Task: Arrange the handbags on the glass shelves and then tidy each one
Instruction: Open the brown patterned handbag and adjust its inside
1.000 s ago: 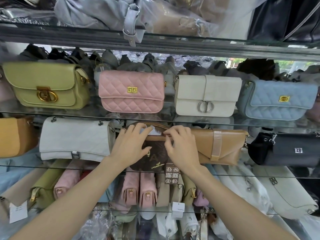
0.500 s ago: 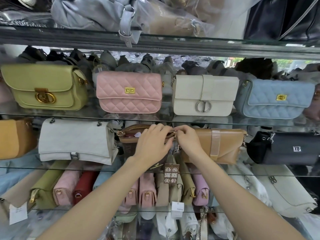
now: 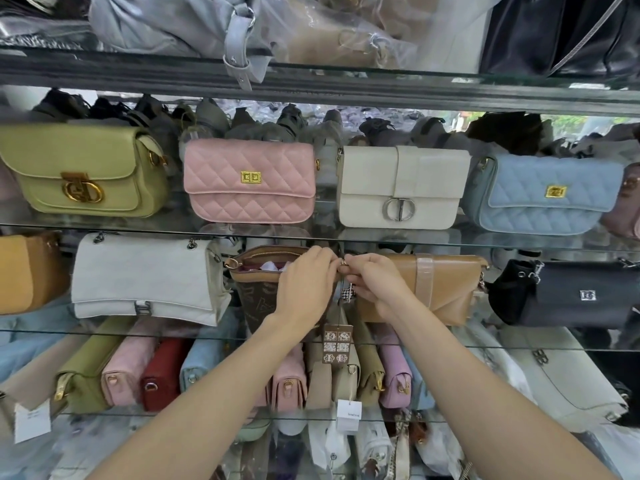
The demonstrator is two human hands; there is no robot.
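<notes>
The brown bag (image 3: 263,292) stands on the middle glass shelf (image 3: 519,245), between the white bag (image 3: 145,278) and the tan bag (image 3: 440,289). Its open top runs left to right, directly in front of both hands. The left hand (image 3: 304,285) lies curled over the right part of the top edge. The right hand (image 3: 377,282) pinches a small gold ring (image 3: 343,262) at the bag's right end. The zipper probably must travel along this axis, and the right hand is nearer to the pull.
</notes>
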